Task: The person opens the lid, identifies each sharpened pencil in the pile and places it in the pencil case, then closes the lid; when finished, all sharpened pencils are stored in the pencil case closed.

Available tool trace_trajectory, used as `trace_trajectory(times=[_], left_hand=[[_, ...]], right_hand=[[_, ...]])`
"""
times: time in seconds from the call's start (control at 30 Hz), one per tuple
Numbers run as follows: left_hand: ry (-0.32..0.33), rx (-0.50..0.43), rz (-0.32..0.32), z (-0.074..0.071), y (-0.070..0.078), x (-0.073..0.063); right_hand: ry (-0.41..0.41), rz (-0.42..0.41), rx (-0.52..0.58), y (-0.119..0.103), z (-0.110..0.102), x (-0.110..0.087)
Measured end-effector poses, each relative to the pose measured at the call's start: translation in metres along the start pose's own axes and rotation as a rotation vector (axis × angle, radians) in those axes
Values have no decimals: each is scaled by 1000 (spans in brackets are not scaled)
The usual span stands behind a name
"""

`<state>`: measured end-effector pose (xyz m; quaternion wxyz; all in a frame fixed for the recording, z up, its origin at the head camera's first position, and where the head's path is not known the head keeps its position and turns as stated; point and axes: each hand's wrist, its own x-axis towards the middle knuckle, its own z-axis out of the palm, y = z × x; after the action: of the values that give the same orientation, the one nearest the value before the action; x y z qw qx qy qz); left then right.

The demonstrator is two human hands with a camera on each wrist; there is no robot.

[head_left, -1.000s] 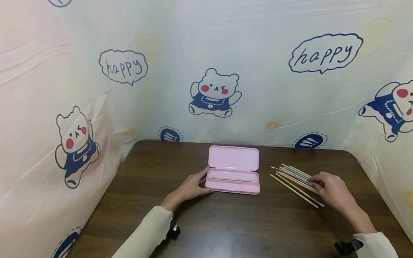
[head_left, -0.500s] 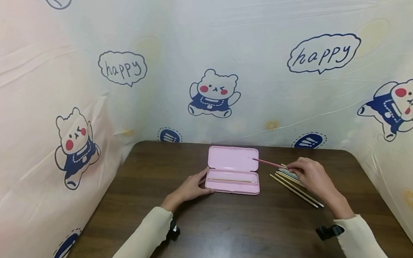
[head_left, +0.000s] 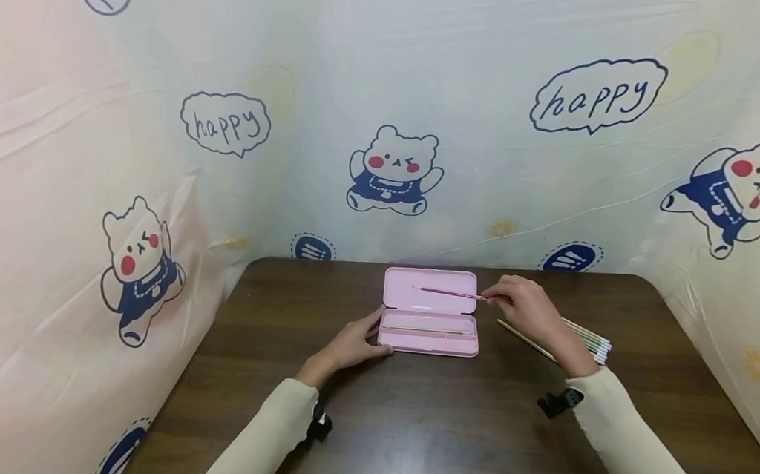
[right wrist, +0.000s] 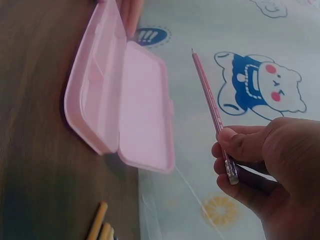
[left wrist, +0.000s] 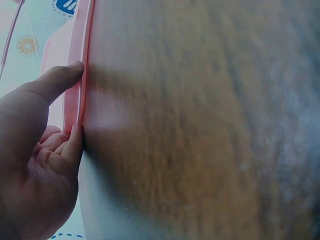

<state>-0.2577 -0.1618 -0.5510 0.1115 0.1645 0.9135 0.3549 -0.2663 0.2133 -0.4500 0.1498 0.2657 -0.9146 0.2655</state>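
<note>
An open pink pencil case point(head_left: 408, 299) lies on the table with its lid folded back, and a pencil point(head_left: 422, 330) rests in its long compartment. My left hand point(head_left: 350, 345) grips the case's left end; in the left wrist view the thumb point(left wrist: 70, 75) is on the front edge and the fingers are bent at the side. My right hand point(head_left: 527, 308) pinches a red pencil point(right wrist: 207, 95) near its eraser end, between thumb and fingers. Held above the table, this pencil points left in front of the lid, its tip apart from the case.
Several more pencils point(head_left: 589, 335) lie on the table point(head_left: 419, 419) at the right, partly hidden behind my right forearm. One pencil point(head_left: 524, 340) lies slightly apart from the rest. A printed cloth point(head_left: 277, 184) hangs behind and beside the table.
My right hand has picked the red pencil out of the pile and carried it left to the case's lid. My left hand has stayed at the case.
</note>
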Motion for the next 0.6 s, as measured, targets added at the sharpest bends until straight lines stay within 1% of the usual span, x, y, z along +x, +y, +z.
trace_trajectory(times=[0.27,0.43,0.6], left_hand=[[7,-2,25,1,0,0],[6,-3,16,1,0,0],[3,3,15,1,0,0]], right_hand=[[-32,-10,34,-2,29,16],[-101,15,43,-3,45,21],[-158,43,57,0,63,20]])
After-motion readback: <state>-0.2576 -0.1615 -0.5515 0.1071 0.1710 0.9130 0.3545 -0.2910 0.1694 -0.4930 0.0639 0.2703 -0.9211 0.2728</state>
